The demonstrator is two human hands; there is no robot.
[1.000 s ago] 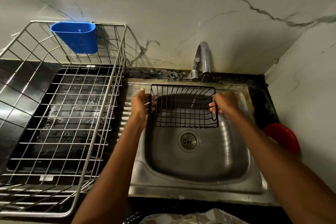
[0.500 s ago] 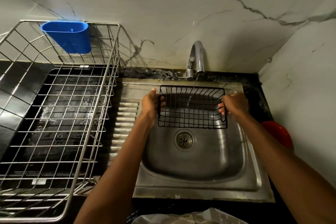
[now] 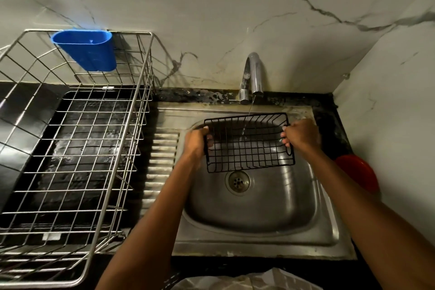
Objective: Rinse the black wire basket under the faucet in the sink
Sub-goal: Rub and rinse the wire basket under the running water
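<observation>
Since the earlier frame: black wire basket (image 3: 249, 142) has tilted, its left end now lower than before and the rim no longer level; both hands have gone with it.

Landmark: faucet (image 3: 251, 75). Basket held in the air just in front of and below the faucet spout, over the back half of the sink (image 3: 324, 231), open side up. Thin stream of water falls from the spout into the basket near its middle.

Left hand (image 3: 196, 140): fingers curled round the wire of the basket's left end, gripping it. Right hand (image 3: 300, 134): fingers curled round the right end, gripping it.

Drain (image 3: 237, 181): in front of the faucet, just below the basket's near edge.

Dish rack (image 3: 75, 139), steel wire: well to the left of the faucet, on the dark counter. Blue cup (image 3: 86, 49) hangs on the rack's back rim.

Red object (image 3: 357, 172): right of and in front of the faucet, beside the sink; only partly seen.
</observation>
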